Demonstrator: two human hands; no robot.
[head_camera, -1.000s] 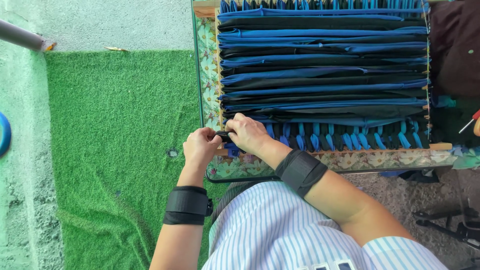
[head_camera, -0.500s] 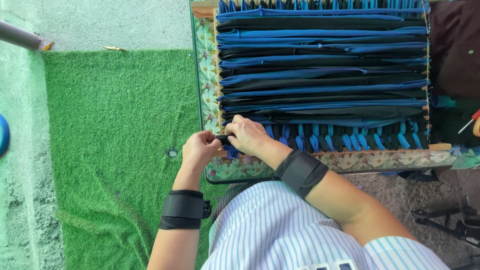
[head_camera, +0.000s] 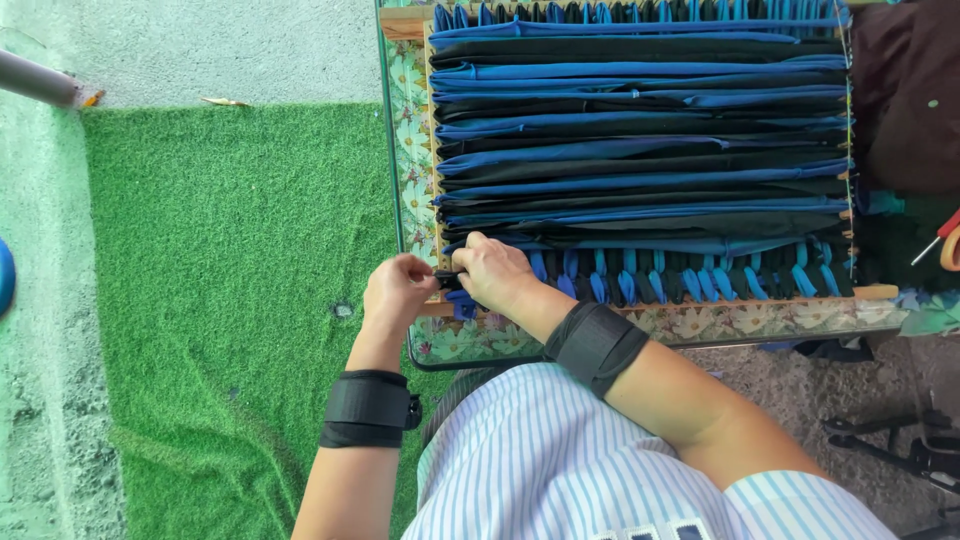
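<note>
While blue and black fabric strips (head_camera: 640, 150) are stretched across the wooden frame (head_camera: 405, 20) on the flower-patterned worktop (head_camera: 700, 322), weaving appears under way at the near left corner. A dark strip end (head_camera: 447, 274) is pinched closed between left hand (head_camera: 398, 292) and right hand (head_camera: 495, 272); pulling it taut seems called for.

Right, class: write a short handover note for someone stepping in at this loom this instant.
Left hand: pinching the end of a black strip at the frame's near left corner.
Right hand: fingers on the same strip end, beside the left hand.
Wooden frame: on the flowered table, filled with blue and black strips.
Done: one woven band along the near edge.
Left: the rows above.
</note>
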